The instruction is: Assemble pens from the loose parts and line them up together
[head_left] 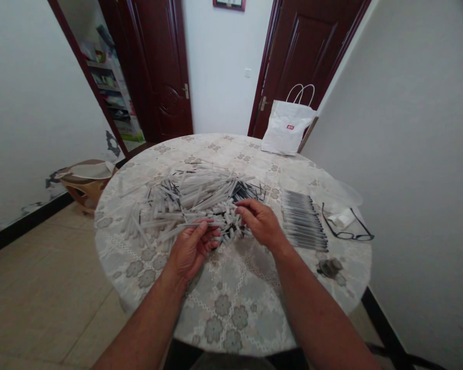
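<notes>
My left hand (193, 249) pinches a thin translucent tube (193, 224), which looks like a pen barrel, between thumb and fingers at the near edge of the pile. Close by, my right hand (260, 222) reaches in from the right, its thumb and index finger together over a heap of small whitish pieces (228, 220). Whatever those fingertips hold is too small to make out. Beyond both hands spreads a large pile of translucent tubes (202, 190). Thin black sticks (245, 191) lie among the tubes, mostly at the pile's right.
Right of my right arm, assembled-looking pens (303, 221) lie in a neat row. Black-framed glasses (347, 236), a small white packet (342, 218) and a dark round object (330, 267) are near the right edge. A white paper bag (287, 128) stands at the back of the cloth-covered table (224, 313).
</notes>
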`<state>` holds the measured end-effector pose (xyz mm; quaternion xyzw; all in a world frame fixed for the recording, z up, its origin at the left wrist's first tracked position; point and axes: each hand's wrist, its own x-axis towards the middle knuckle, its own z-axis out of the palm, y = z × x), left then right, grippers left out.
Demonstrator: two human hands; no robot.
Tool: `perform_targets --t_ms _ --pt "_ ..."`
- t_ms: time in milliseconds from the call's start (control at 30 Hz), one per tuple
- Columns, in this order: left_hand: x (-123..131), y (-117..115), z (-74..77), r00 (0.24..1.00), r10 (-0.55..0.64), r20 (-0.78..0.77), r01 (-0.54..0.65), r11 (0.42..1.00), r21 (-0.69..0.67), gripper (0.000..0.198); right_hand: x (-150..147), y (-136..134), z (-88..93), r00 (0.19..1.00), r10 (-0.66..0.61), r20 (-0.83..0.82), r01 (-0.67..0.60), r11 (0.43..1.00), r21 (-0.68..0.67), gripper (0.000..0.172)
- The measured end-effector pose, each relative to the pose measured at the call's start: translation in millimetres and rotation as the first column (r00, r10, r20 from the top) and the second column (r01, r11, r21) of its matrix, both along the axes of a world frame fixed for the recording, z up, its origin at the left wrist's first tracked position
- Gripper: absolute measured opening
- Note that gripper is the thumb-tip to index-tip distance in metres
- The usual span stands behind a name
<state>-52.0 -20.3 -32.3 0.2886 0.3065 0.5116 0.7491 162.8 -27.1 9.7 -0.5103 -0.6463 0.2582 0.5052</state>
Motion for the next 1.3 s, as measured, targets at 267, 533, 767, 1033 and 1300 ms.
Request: perform_targets --t_ms 267,533,767,1033,1300 --pt "0.3 1.1 2.8 0.999 0.03 0.028 -0.03 0.999 -0.015 0.02 65.9 4.9 1.6 0.819 -0.12 0.561 0.14 0.99 0.008 0.016" --pt "1.7 1.9 2.2 0.996 0.065 0.054 -0.063 0.998 -0.026 0.017 78.5 -15.1 -26.9 0.556 -0.016 0.831 0.332 0.921 -0.205 0.026" --pt "2.8 2.0 -1.4 0.999 0.038 0.037 -0.037 0.999 -0.025 0.016 78.9 -18.0 -21.9 0.506 0.049 0.861 0.353 0.899 -0.258 0.026" --pt "4.9 -1.4 1.6 0.999 0.017 0.028 -0.017 1.0 0.011 0.022 70.4 -9.3 -41.6 0.45 0.033 0.892 0.381 0.896 -0.226 0.021" --pt "6.6 -4.0 2.7 0.999 0.001 0.039 -0.001 1.0 0.015 0.025 56.7 -12.8 -39.0 0.736 -0.24 0.633 0.289 0.957 0.027 0.019"
